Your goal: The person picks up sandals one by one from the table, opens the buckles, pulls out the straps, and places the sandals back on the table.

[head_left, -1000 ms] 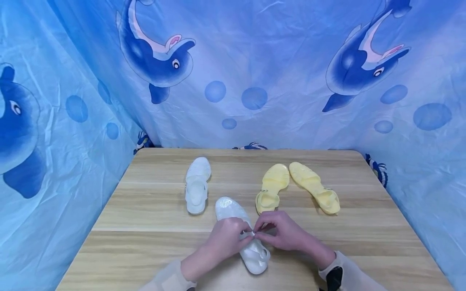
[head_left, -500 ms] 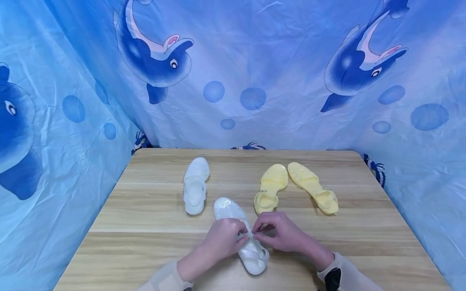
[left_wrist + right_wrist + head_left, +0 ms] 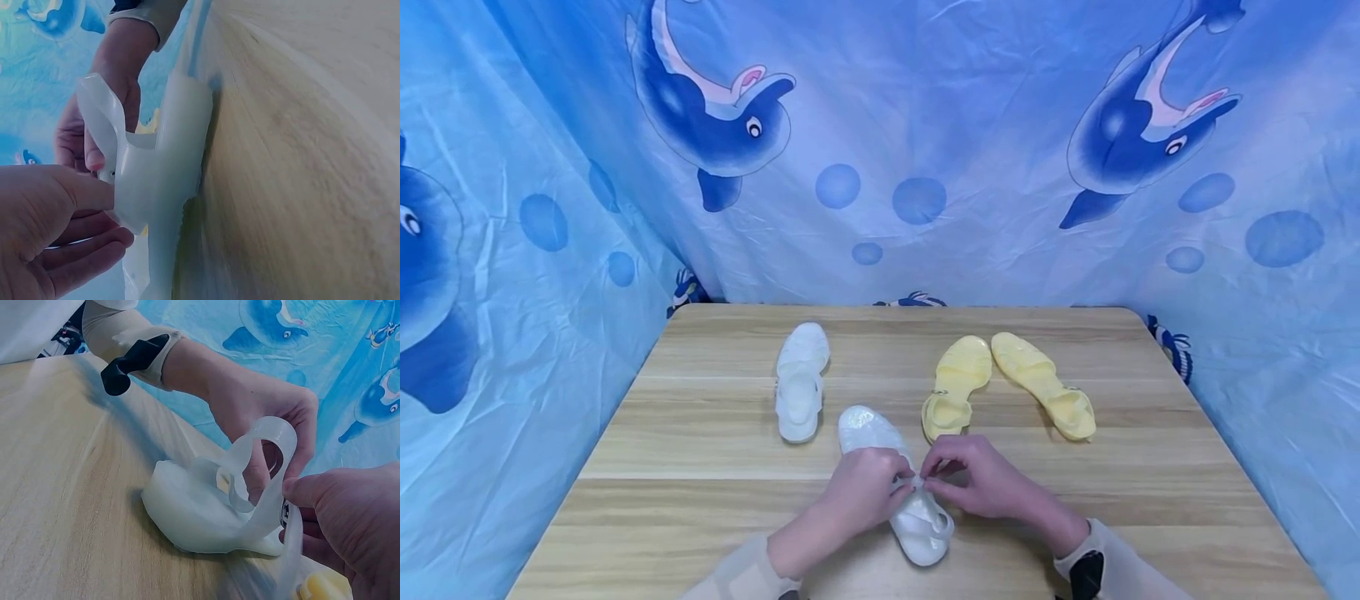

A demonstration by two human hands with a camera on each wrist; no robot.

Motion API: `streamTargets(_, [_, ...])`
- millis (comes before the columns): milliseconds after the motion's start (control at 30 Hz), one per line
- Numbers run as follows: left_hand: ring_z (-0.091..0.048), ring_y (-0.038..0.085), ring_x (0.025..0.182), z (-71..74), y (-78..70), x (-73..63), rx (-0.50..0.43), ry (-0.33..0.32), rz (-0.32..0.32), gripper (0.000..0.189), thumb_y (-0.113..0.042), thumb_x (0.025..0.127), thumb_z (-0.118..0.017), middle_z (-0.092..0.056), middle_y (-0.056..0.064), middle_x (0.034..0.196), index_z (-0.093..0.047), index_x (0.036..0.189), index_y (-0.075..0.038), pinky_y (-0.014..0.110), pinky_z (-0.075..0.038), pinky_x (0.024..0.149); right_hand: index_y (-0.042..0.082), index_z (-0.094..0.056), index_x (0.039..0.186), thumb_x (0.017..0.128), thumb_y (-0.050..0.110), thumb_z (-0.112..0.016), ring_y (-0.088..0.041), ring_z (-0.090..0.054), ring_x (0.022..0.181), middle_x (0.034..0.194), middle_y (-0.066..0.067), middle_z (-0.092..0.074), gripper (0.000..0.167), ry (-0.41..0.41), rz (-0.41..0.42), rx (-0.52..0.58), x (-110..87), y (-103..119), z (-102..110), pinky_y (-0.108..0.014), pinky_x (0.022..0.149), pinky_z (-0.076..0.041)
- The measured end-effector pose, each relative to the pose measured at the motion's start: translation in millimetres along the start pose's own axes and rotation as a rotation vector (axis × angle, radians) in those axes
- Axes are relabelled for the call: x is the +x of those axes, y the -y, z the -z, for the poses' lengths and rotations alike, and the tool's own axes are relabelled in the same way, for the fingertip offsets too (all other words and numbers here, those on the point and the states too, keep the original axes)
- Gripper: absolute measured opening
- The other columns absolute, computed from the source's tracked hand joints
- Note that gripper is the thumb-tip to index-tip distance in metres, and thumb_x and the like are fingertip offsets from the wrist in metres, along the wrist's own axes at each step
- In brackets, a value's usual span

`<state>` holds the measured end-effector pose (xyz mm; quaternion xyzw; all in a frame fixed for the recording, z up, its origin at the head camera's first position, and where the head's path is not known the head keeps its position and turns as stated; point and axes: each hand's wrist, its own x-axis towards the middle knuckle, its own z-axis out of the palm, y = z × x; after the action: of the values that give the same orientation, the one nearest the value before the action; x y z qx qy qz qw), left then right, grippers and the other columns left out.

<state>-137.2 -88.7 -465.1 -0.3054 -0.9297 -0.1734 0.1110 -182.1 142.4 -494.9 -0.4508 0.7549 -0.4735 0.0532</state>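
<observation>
A white translucent jelly sandal (image 3: 921, 529) lies at the front middle of the table, toe pointing away and left. My left hand (image 3: 868, 486) pinches its ankle strap from the left, thumb against index finger. From the right, my right hand (image 3: 973, 479) pinches the strap close by, the fingertips of both hands almost meeting. In the right wrist view, a small metal buckle (image 3: 285, 514) shows beside the right thumb, and the strap (image 3: 275, 434) arches up in a loop. The left wrist view shows the sandal's heel (image 3: 184, 119) side-on; the left fingertips are partly hidden behind the strap.
Another white sandal (image 3: 800, 400) lies behind and to the left. Two yellow sandals (image 3: 964, 367) (image 3: 1045, 379) lie behind the right hand, toes close together and heels apart. The wooden table (image 3: 662, 517) is backed by a blue dolphin-printed curtain (image 3: 865, 125).
Both hands stay at the sandal's strap with only tiny fingertip movements. The head view has shifted slightly, and the sandals keep their places on the table.
</observation>
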Motion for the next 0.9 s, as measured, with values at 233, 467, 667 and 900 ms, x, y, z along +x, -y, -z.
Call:
streamTargets(233, [-0.073, 0.007, 0.073, 4.1, 2.2, -3.2, -0.038, 0.002, 0.035, 0.014, -0.02, 0.08, -0.09, -0.08, -0.003, 0.083, -0.081, 0.089, -0.014, 0.017, -0.059, 0.066, 0.016, -0.073, 0.1, 0.095, 0.008, -0.08, -0.003, -0.073, 0.093, 0.096, 0.002, -0.076, 0.011, 0.017, 0.0, 0.0, 2.3, 3.8, -2.1, -0.023, 0.079, -0.065])
streamTargets(467, [-0.074, 0.006, 0.072, 3.4, 0.0, 0.3, -0.051, -0.032, -0.011, 0.012, -0.023, 0.083, -0.089, -0.08, -0.004, 0.082, -0.083, 0.091, -0.016, 0.013, -0.058, 0.066, 0.015, -0.073, 0.1, 0.094, 0.006, -0.08, -0.004, -0.074, 0.093, 0.097, 0.001, -0.076, 0.012, 0.002, 0.023, 0.003, 3.2, 3.8, -1.8, -0.023, 0.079, -0.065])
streamTargets(667, [-0.075, 0.007, 0.073, 5.9, -0.8, -1.4, -0.073, -0.012, 0.022, 0.01, -0.018, 0.082, -0.089, -0.081, -0.003, 0.082, -0.082, 0.088, -0.013, 0.014, -0.059, 0.068, 0.016, -0.073, 0.101, 0.095, 0.009, -0.079, -0.003, -0.073, 0.093, 0.097, 0.001, -0.076, 0.011, 0.012, 0.022, -0.013, 2.1, 2.6, -1.2, -0.023, 0.08, -0.065])
streamTargets(900, [-0.074, 0.005, 0.073, 4.4, 2.9, -4.2, -0.092, -0.013, 0.047, 0.01, -0.015, 0.08, -0.09, -0.081, -0.002, 0.081, -0.082, 0.088, -0.013, 0.014, -0.059, 0.067, 0.015, -0.073, 0.101, 0.094, 0.007, -0.08, -0.003, -0.072, 0.093, 0.096, 0.003, -0.075, 0.012, 0.002, 0.031, -0.019, 0.7, 1.2, -1.8, -0.023, 0.079, -0.065])
